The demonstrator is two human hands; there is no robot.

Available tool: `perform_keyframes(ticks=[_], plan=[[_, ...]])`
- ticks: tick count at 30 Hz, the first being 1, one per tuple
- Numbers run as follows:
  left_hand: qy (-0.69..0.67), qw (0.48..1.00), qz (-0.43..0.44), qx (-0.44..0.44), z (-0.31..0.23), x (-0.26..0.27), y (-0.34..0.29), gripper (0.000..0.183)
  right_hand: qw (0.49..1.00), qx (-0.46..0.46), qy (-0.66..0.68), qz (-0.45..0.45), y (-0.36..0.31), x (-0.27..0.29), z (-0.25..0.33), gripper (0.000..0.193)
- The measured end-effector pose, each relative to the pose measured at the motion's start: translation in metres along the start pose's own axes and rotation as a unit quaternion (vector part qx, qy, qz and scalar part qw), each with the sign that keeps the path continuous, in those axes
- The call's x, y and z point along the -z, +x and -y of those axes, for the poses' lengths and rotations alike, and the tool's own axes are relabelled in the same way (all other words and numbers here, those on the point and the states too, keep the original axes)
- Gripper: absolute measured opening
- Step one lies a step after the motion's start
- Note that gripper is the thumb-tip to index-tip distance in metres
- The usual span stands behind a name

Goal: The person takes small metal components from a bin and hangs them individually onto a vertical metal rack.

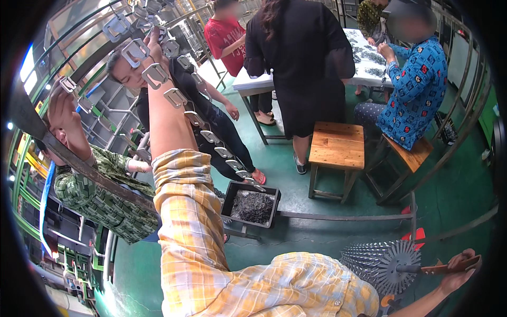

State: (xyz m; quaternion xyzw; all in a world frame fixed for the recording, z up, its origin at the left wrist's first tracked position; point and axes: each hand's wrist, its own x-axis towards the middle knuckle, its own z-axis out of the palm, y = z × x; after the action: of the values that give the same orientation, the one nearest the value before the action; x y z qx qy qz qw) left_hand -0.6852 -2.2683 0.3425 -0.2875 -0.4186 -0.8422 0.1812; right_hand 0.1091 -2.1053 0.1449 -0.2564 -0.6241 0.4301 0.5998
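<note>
My left arm stretches up on the left, and my left hand (153, 52) is closed at a metal buckle (136, 53), its fingers partly hidden among the buckles. A string of flat, slotted metal buckles (211, 137) hangs from there down to the right. At the lower right my right hand (458, 272) is wrapped round a flat brown handle (446, 268). A dark rod joins that handle to a round, spiky metal rack (398, 268), with rows of small shiny metal pieces running off behind it.
A black bin (277, 206) of small dark pieces sits below the buckles. Two co-workers stand close at left, one raising a hand (66, 113) to a buckle. A steel bar (95, 171) crosses there. Wooden stools (338, 145) and a white table (253, 81) with people stand ahead.
</note>
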Motion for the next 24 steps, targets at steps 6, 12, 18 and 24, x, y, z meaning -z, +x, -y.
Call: perform_keyframes(ticks=[6, 12, 18, 24], plan=[[-0.024, 0.998, 0.016, 0.048, -0.01, -0.004, -0.014, 0.02, 1.0, -0.009, -0.005, 0.002, 0.0, 0.005, -0.003, 0.054], [0.004, 0.999, 0.029, 0.039, -0.014, -0.002, -0.031, 0.02, 1.0, -0.013, -0.015, -0.017, -0.001, 0.001, -0.001, 0.057], [0.089, 0.995, 0.018, -0.028, -0.013, 0.003, -0.02, 0.025, 0.999, -0.011, -0.023, -0.034, -0.001, -0.002, 0.0, 0.059], [0.176, 0.975, 0.072, -0.117, -0.026, -0.004, 0.017, 0.037, 0.999, -0.021, -0.016, -0.033, -0.002, -0.001, 0.0, 0.059]])
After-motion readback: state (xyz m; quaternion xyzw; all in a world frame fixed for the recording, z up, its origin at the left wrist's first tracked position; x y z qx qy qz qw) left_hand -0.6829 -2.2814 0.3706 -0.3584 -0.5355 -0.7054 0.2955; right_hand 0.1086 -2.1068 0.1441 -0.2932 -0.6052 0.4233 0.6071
